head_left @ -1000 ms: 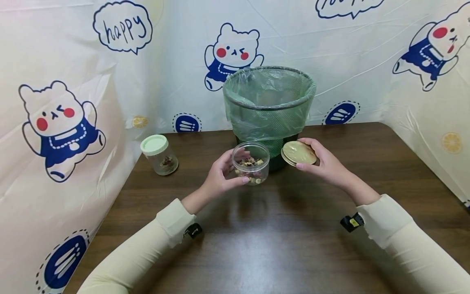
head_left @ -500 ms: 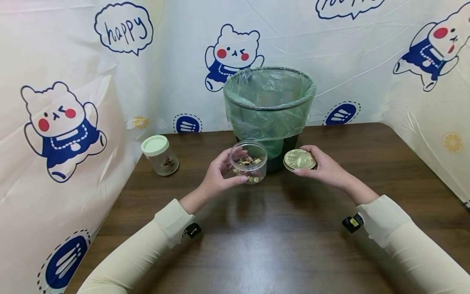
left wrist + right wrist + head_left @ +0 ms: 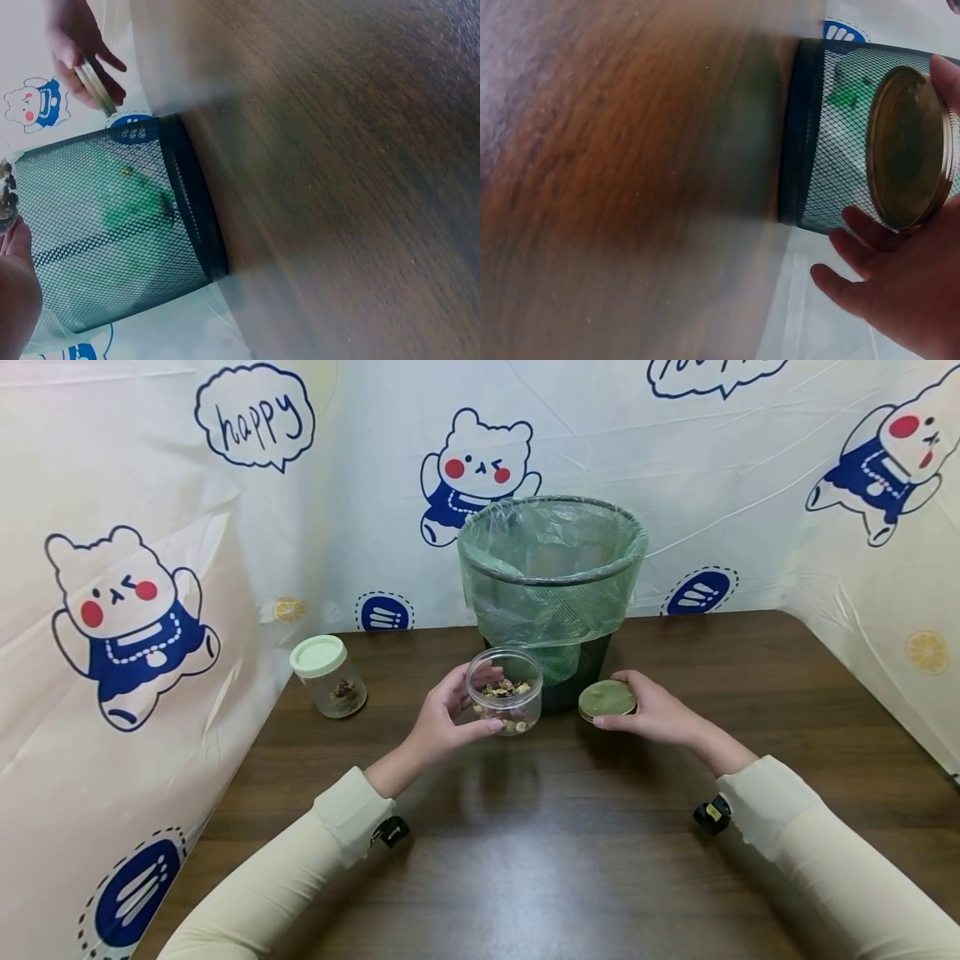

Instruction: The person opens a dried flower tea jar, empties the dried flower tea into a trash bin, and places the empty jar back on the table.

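Note:
My left hand [image 3: 448,717] grips a clear round jar [image 3: 517,717] from its left side, thumb at the front. The jar has no lid on and holds dried flower pieces [image 3: 504,688]. Only a sliver of it shows at the edge of the left wrist view. To its right, my right hand [image 3: 663,712] pinches a gold round lid [image 3: 606,698] by the rim between thumb and fingers. This lid is above the table, apart from the jar, with its underside [image 3: 904,150] facing the right wrist camera.
A black mesh bin [image 3: 592,656] with a green plastic liner [image 3: 551,610] stands behind both hands. At the left on the brown wooden table [image 3: 510,860] is a clear jar with a pale green lid [image 3: 318,655] and some dark dried bits inside. A printed curtain [image 3: 360,485] surrounds the table.
The right hand has lowered the lid toward the table and turned its top flatter. My left hand, with the jar, has shifted slightly left.

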`<state>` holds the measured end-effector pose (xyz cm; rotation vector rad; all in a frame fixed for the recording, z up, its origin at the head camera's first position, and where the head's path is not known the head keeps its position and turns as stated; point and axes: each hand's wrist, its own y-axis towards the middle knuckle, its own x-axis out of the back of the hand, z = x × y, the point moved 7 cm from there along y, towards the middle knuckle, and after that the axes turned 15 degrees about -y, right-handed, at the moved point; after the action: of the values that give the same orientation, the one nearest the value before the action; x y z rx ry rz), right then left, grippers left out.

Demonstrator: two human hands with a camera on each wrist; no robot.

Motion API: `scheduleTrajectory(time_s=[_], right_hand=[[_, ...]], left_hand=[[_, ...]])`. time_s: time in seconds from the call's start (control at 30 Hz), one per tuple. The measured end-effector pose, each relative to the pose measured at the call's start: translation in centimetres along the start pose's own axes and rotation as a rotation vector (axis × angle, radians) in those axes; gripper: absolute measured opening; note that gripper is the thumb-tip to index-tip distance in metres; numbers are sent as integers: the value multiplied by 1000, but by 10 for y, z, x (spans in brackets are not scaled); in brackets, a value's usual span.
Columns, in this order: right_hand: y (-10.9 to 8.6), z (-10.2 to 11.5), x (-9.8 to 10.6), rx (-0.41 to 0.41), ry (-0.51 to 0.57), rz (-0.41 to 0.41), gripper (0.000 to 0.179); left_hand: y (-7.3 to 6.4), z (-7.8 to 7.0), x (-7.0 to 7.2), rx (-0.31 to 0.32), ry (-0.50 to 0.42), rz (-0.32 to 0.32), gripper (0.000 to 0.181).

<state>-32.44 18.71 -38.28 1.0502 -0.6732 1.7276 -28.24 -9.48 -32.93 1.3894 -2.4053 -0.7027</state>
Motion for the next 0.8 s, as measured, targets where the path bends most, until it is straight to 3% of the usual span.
scheduleTrajectory(time_s=[0.33, 0.8], right_hand=[[7, -1, -15, 31, -85, 41, 84], [10, -4, -30, -11, -117, 77, 90]], left_hand=[[1, 3, 0, 4, 18, -5, 76], [1, 2, 0, -6, -5, 15, 64]])
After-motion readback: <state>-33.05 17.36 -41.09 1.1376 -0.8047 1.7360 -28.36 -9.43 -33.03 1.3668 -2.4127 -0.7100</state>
